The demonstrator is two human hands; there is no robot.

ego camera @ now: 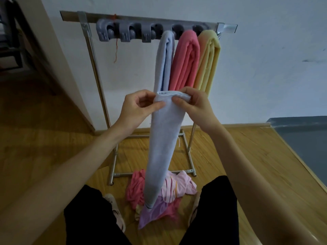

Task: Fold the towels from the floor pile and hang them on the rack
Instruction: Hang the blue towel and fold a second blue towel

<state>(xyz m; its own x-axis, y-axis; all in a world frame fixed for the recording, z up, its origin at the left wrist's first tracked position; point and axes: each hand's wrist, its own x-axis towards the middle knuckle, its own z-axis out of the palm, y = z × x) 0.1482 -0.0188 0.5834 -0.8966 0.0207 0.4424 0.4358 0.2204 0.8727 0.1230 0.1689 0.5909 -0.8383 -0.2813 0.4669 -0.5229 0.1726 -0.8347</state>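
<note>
Between my two hands hangs a long pale blue towel (162, 138), folded narrow, and its low end reaches down to the pile of towels (159, 195) on the floor (53, 138). My left hand (136, 106) has its fingers (155, 105) pinched shut on the left side of the top fold. My right hand (192, 105) has its fingers (178, 99) clamped on the right side of that same fold. Behind the towel stands the rack (148, 20), and it already holds a blue towel (165, 59), a pink towel (185, 61) and a yellow towel (208, 61), side by side on its right half. The grey clips (127, 32) on the left half look free. I think this step is getting the fold neat so it can go up on the rack. To do it well, I should keep both pinches tight so the layers do not slide apart. I should line up the edges at the top so they sit even. Then I should lift the towel high, so its tail comes off the pile and does not drag other towels along. I would aim for the free clip just left of the hanging blue one, and push the fold in straight.
</note>
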